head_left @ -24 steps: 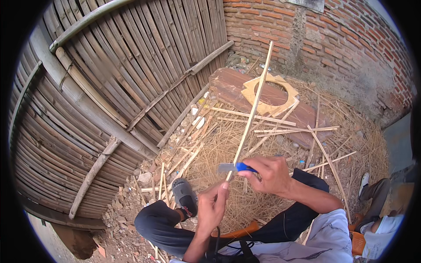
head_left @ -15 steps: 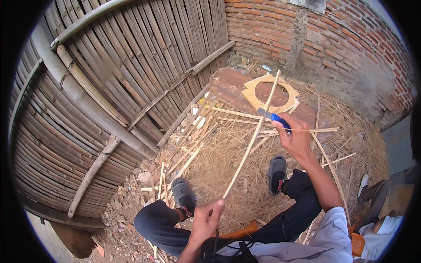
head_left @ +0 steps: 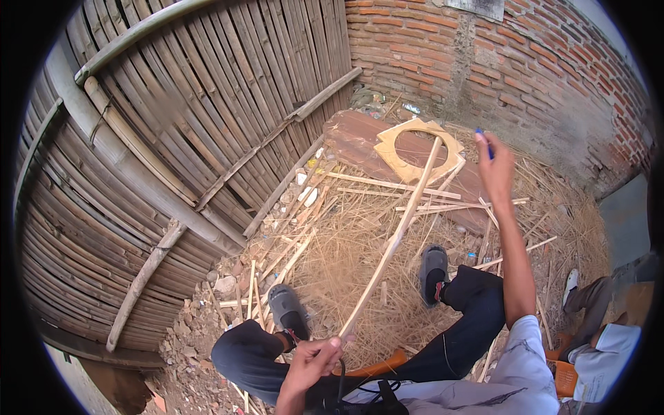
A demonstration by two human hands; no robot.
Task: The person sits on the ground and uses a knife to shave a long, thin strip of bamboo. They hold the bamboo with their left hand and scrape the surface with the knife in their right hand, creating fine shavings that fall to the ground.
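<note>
My left hand grips the near end of a long pale bamboo strip. The strip slants up and away from me, its far end in front of a flat wooden piece with a large round hole. My right hand is raised to the right of the strip, apart from it. Its fingers are closed round a knife, of which the blue handle shows. I cannot make out the blade now. The holed piece lies on a reddish-brown board.
Bamboo strips and dry shavings cover the ground round my feet. A bamboo-slat wall stands left, a brick wall ahead. At the right edge another person sits near an orange plastic crate.
My right hand with the knife has left the strip and swung up, away and to the right. My left hand has shifted slightly down and left, still holding the strip.
</note>
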